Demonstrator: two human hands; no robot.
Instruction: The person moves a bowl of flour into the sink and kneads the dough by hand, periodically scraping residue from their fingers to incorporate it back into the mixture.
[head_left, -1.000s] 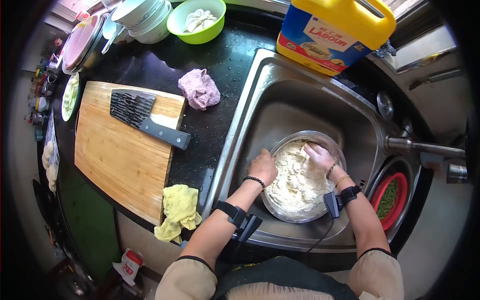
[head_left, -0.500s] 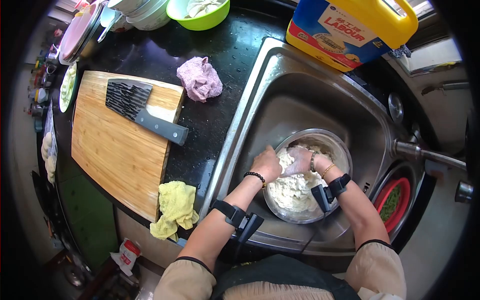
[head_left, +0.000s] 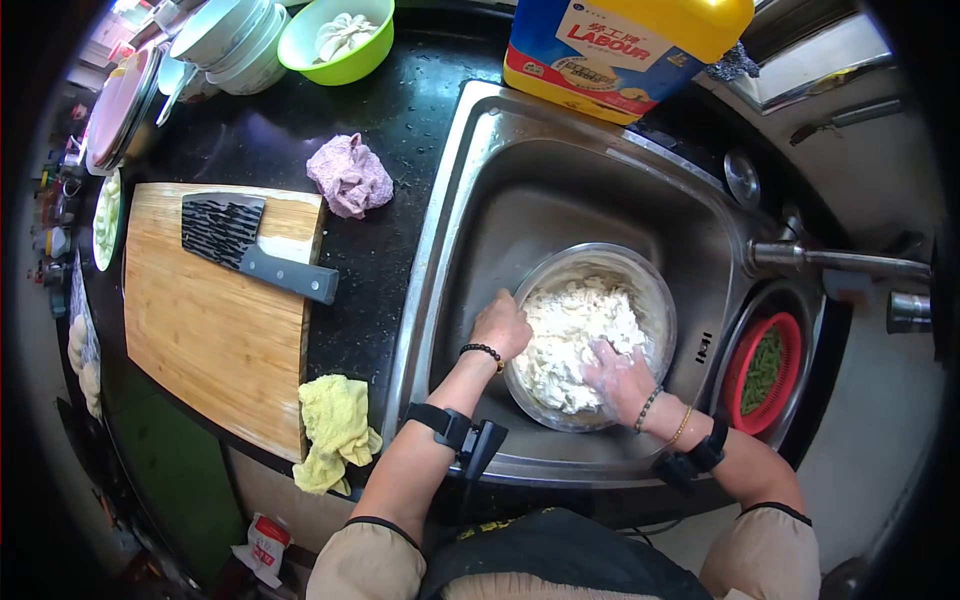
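A round metal bowl sits in the steel sink, holding a lumpy white dough-like mixture. My left hand grips the bowl's left rim, fingers closed over the edge. My right hand is inside the bowl at its lower right, pressed on the mixture; its fingers look coated in white and are partly spread. Whether any mixture lies under that palm is hidden.
Left of the sink lie a cutting board with a cleaver, a purple cloth and a yellow cloth. A yellow-blue jug stands behind. A red basket of green pieces is at the right, below the faucet.
My right hand has moved from the upper part of the bowl to its lower right, and its fingers have opened more. The whole view has shifted, with most things now further left.
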